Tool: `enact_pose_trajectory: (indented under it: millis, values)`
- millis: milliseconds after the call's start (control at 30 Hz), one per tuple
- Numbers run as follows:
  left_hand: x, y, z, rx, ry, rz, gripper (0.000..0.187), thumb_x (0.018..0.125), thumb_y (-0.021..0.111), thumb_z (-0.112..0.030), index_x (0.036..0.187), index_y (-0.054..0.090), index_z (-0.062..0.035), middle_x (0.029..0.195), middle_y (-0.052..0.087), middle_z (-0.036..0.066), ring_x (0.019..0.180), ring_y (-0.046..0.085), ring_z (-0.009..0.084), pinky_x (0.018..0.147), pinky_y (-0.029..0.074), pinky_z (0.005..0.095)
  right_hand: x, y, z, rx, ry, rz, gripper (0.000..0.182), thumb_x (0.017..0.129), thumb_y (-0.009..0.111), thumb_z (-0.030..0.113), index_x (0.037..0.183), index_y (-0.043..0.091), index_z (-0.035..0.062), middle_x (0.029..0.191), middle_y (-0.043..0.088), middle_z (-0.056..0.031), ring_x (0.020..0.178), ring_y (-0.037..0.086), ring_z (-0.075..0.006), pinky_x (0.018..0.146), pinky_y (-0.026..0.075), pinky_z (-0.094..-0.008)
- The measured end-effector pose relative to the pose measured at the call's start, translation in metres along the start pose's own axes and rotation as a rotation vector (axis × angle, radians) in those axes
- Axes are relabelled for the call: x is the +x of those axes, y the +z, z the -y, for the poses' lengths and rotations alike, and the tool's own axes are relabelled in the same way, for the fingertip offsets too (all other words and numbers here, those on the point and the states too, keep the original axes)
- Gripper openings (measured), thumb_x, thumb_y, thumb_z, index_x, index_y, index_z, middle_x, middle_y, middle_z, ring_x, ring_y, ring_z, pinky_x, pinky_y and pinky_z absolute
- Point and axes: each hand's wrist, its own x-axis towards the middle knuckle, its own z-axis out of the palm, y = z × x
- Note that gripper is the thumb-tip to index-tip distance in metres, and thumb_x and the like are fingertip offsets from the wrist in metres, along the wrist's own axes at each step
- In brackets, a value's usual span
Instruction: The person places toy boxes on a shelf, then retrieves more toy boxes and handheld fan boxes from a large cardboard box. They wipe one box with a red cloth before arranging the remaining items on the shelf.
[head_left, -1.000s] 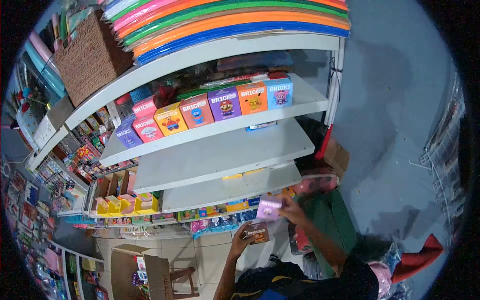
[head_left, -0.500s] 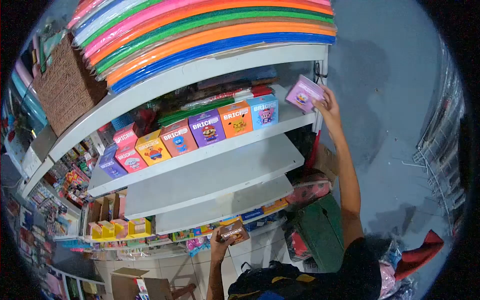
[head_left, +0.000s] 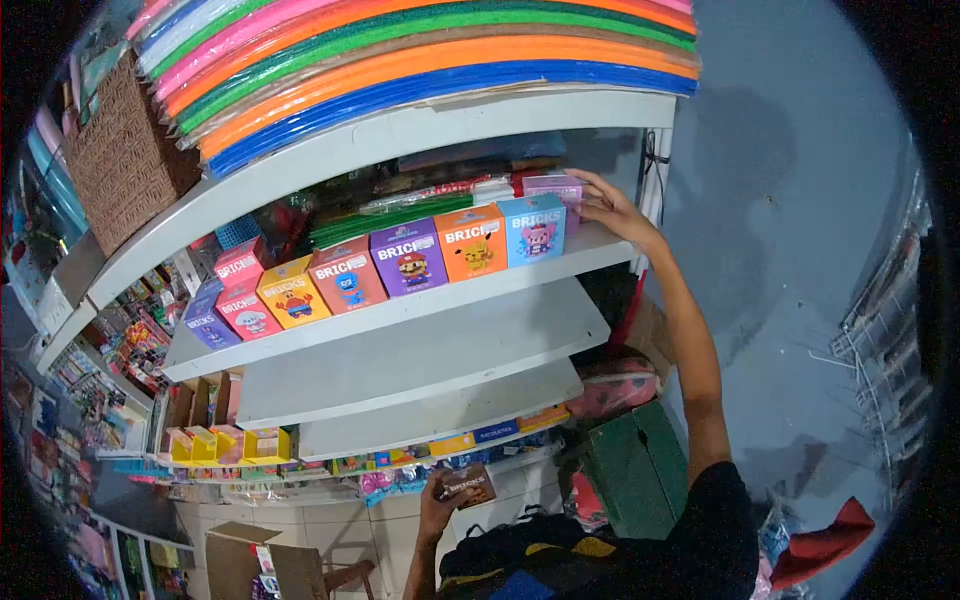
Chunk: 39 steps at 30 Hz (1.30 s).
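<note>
At the right end of the upper shelf, my right hand (head_left: 612, 212) grips a light purple box (head_left: 552, 187). Part of that box is hidden behind the light blue BRICKS box (head_left: 535, 230). To the left stand an orange BRICKS box (head_left: 474, 242), a purple one (head_left: 408, 258), a salmon one (head_left: 347, 277) and a yellow one (head_left: 293, 292), all upright in a row. Low down near my body, my left hand (head_left: 438, 503) is closed on a brown BRICKS box (head_left: 470, 487).
Bright foam sheets in plastic (head_left: 450, 60) lie stacked on top of the shelf unit. Below the boxes are two grey shelves (head_left: 430, 350). A green case (head_left: 635, 470) stands on the floor at right, and an open cardboard box (head_left: 235, 560) is at lower left.
My right hand has moved left and placed the light purple box behind the light blue box's right side. The brown box stays in my left hand, slightly lower in view.
</note>
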Motion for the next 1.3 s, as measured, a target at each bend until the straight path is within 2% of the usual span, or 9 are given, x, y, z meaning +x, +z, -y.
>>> enact_pose_trajectory:
  millis: [267, 367, 567, 667, 767, 967, 1067, 1267, 1300]
  values:
    - [0.016, 0.029, 0.021, 0.008, -0.033, -0.021, 0.053, 0.075, 0.078, -0.005, 0.120, 0.049, -0.0049, 0.109, 0.061, 0.008, 0.104, 0.059, 0.0184, 0.084, 0.053, 0.0338, 0.016, 0.007, 0.008, 0.062, 0.034, 0.130, 0.064, 0.085, 0.056, -0.001, 0.143, 0.036, 0.0153, 0.135, 0.046, -0.0109, 0.121, 0.048, -0.0218, 0.099, 0.046, -0.0334]
    - [0.023, 0.035, 0.022, 0.052, -0.054, -0.013, 0.056, 0.074, 0.080, -0.007, 0.120, 0.050, -0.0043, 0.108, 0.062, 0.009, 0.101, 0.060, 0.0188, 0.082, 0.054, 0.0337, 0.021, 0.012, 0.009, 0.049, -0.026, 0.203, 0.068, 0.082, 0.054, -0.003, 0.143, 0.035, 0.0199, 0.143, 0.039, -0.0090, 0.131, 0.039, -0.0266, 0.108, 0.038, -0.0409]
    - [0.028, 0.044, 0.027, 0.083, 0.030, -0.024, 0.057, 0.073, 0.081, -0.011, 0.121, 0.051, -0.0047, 0.108, 0.063, 0.008, 0.098, 0.061, 0.0178, 0.080, 0.054, 0.0309, 0.020, 0.012, 0.013, 0.031, 0.014, 0.225, 0.079, 0.077, 0.056, -0.004, 0.146, 0.029, 0.0229, 0.147, 0.032, -0.0091, 0.135, 0.032, -0.0266, 0.110, 0.035, -0.0404]
    - [0.026, 0.043, 0.031, 0.070, 0.037, -0.021, 0.058, 0.073, 0.081, -0.012, 0.121, 0.051, -0.0043, 0.108, 0.063, 0.008, 0.098, 0.061, 0.0178, 0.080, 0.053, 0.0314, 0.021, 0.004, 0.002, 0.281, 0.042, 0.329, 0.088, 0.073, 0.065, 0.000, 0.148, 0.024, 0.0215, 0.150, 0.027, -0.0091, 0.138, 0.026, -0.0257, 0.112, 0.030, -0.0406]
    - [0.025, 0.037, 0.044, 0.113, 0.011, -0.019, 0.057, 0.073, 0.081, -0.012, 0.121, 0.051, -0.0037, 0.108, 0.062, 0.008, 0.098, 0.061, 0.0177, 0.081, 0.053, 0.0321, 0.021, 0.004, 0.003, 0.244, -0.039, 0.409, 0.101, 0.067, 0.076, 0.010, 0.150, 0.019, 0.0183, 0.152, 0.023, -0.0103, 0.140, 0.022, -0.0259, 0.114, 0.023, -0.0413]
    - [0.019, 0.033, 0.052, 0.034, 0.038, -0.052, 0.054, 0.075, 0.080, -0.010, 0.120, 0.051, -0.0029, 0.110, 0.061, 0.009, 0.098, 0.061, 0.0189, 0.080, 0.053, 0.0316, 0.024, 0.009, -0.001, 0.141, -0.037, 0.411, 0.123, 0.059, 0.086, 0.017, 0.151, 0.005, 0.0152, 0.152, 0.019, -0.0149, 0.141, 0.020, -0.0261, 0.115, 0.017, -0.0390]
    - [0.017, 0.033, 0.048, 0.055, 0.052, -0.057, 0.053, 0.075, 0.079, -0.010, 0.119, 0.051, -0.0028, 0.111, 0.060, 0.009, 0.099, 0.061, 0.0197, 0.080, 0.054, 0.0317, 0.024, 0.011, -0.006, 0.008, -0.083, 0.392, 0.122, 0.061, 0.086, 0.021, 0.151, 0.004, 0.0145, 0.154, 0.014, -0.0154, 0.142, 0.014, -0.0280, 0.116, 0.015, -0.0405]
    - [0.017, 0.042, 0.024, 0.129, 0.021, -0.070, 0.051, 0.076, 0.078, -0.009, 0.119, 0.051, -0.0027, 0.113, 0.058, 0.009, 0.101, 0.060, 0.0197, 0.081, 0.054, 0.0322, 0.017, 0.012, 0.001, -0.117, 0.107, 0.347, 0.122, 0.064, 0.085, 0.042, 0.149, 0.006, 0.0032, 0.153, 0.015, -0.0203, 0.142, 0.016, -0.0302, 0.117, 0.013, -0.0387]
    - [0.018, 0.043, 0.024, 0.119, 0.025, -0.071, 0.052, 0.076, 0.078, -0.009, 0.119, 0.051, -0.0027, 0.113, 0.058, 0.009, 0.101, 0.060, 0.0196, 0.081, 0.054, 0.0321, 0.018, 0.011, -0.003, -0.166, 0.114, 0.344, 0.122, 0.064, 0.085, 0.039, 0.149, 0.005, 0.0023, 0.152, 0.017, -0.0208, 0.141, 0.018, -0.0304, 0.116, 0.015, -0.0389]
